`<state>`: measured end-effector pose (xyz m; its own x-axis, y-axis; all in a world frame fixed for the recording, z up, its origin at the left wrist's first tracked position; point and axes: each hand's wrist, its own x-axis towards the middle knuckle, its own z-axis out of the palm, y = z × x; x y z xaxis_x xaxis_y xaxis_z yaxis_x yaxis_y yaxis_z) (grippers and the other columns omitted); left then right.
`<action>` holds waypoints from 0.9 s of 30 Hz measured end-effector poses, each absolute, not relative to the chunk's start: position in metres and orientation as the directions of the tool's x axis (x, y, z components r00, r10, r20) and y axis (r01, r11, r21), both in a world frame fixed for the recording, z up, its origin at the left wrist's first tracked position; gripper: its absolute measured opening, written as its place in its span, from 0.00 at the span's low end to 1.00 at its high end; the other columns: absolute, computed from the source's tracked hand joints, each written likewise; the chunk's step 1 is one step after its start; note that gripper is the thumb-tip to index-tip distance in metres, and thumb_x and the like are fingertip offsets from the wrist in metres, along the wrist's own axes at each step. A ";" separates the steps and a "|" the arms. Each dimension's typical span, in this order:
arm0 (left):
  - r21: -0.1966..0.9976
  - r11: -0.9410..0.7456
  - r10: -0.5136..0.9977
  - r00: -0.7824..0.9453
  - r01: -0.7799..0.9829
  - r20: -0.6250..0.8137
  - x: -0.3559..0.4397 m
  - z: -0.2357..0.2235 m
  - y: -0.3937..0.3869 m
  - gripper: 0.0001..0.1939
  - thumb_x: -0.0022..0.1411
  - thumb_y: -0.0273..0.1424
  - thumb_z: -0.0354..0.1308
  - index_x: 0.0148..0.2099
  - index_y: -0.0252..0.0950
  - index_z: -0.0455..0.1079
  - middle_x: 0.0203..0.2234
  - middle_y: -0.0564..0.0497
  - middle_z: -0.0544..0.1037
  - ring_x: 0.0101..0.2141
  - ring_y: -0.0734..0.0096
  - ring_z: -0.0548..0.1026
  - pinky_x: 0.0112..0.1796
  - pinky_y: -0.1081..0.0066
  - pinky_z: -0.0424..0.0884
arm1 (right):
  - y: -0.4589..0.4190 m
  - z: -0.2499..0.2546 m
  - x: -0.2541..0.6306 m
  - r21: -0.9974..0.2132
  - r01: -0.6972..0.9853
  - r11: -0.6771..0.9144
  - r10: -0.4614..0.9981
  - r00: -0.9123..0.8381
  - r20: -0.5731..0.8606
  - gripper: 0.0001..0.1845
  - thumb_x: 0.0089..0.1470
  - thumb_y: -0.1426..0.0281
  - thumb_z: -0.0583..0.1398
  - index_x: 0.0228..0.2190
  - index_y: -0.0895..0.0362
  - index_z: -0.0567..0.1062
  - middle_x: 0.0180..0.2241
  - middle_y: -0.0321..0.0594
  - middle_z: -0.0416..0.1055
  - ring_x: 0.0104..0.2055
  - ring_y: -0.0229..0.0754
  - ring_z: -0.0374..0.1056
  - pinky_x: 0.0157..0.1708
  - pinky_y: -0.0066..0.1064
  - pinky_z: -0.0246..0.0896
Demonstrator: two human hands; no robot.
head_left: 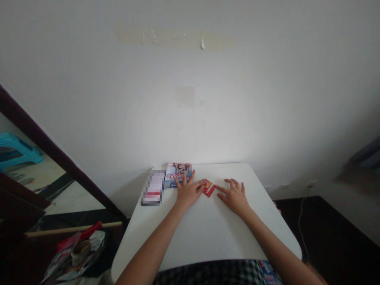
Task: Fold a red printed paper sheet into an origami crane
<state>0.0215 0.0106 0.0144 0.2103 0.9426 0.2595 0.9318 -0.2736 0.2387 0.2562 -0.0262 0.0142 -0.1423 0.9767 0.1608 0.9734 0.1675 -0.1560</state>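
My left hand [187,190] lies flat on the white table [208,229], fingers spread, its fingertips reaching the near edge of a colourful printed box [177,173] at the table's far side. My right hand [234,194] also rests flat with fingers apart, a little to the right. Between the two hands lies a small red card pack [208,187]; my left thumb touches its left edge, and my right forefinger points at it from just beside. Neither hand grips anything.
A blurred-out flat item [153,187] lies at the table's far left corner. The wall [190,99] stands right behind the table. On the floor at left are a wooden stick [71,229], red and white packaging [75,249], and a tilted mirror [35,170].
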 end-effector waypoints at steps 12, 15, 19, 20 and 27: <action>0.203 -0.307 0.929 0.247 0.930 0.277 0.021 0.025 0.003 0.27 0.66 0.51 0.50 0.66 0.66 0.56 0.70 0.56 0.55 0.70 0.43 0.43 0.61 0.27 0.31 | -0.023 0.015 0.252 -0.194 0.958 0.210 0.957 -0.161 0.241 0.18 0.61 0.59 0.58 0.53 0.35 0.74 0.63 0.42 0.58 0.68 0.57 0.46 0.64 0.67 0.35; 0.200 -0.387 0.898 0.318 0.900 0.304 0.022 0.023 -0.001 0.24 0.65 0.50 0.53 0.63 0.65 0.63 0.70 0.57 0.55 0.69 0.44 0.45 0.63 0.29 0.32 | -0.022 0.016 0.250 -0.198 0.954 0.227 0.952 -0.175 0.250 0.18 0.61 0.60 0.59 0.52 0.37 0.76 0.61 0.43 0.58 0.68 0.56 0.46 0.65 0.67 0.34; 0.232 -0.374 0.907 0.302 0.898 0.292 0.025 0.017 -0.005 0.21 0.64 0.50 0.54 0.59 0.64 0.69 0.70 0.58 0.55 0.68 0.43 0.49 0.61 0.27 0.31 | -0.016 0.018 0.247 -0.235 0.938 0.254 0.946 -0.190 0.263 0.15 0.59 0.63 0.61 0.48 0.42 0.78 0.59 0.44 0.61 0.68 0.54 0.47 0.66 0.64 0.33; 0.239 -0.358 0.914 0.285 0.903 0.289 0.026 0.016 -0.006 0.21 0.65 0.49 0.54 0.59 0.64 0.69 0.70 0.57 0.55 0.68 0.43 0.50 0.61 0.26 0.32 | -0.013 0.018 0.246 -0.256 0.932 0.259 0.946 -0.190 0.264 0.15 0.59 0.64 0.61 0.47 0.44 0.79 0.59 0.44 0.62 0.67 0.54 0.47 0.66 0.63 0.33; 0.248 -0.300 0.936 0.234 0.921 0.264 0.027 0.015 -0.006 0.22 0.65 0.51 0.52 0.60 0.66 0.67 0.68 0.54 0.59 0.67 0.45 0.52 0.61 0.28 0.33 | 0.010 0.009 0.247 -0.433 0.881 0.190 0.973 -0.111 0.201 0.11 0.53 0.67 0.64 0.39 0.47 0.82 0.56 0.41 0.67 0.62 0.51 0.57 0.64 0.52 0.46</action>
<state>0.0266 -0.0059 0.0152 0.2337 0.9358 0.2639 0.9213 -0.2999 0.2476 0.2465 0.0104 0.0090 -0.1107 0.9734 0.2008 0.8810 0.1896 -0.4335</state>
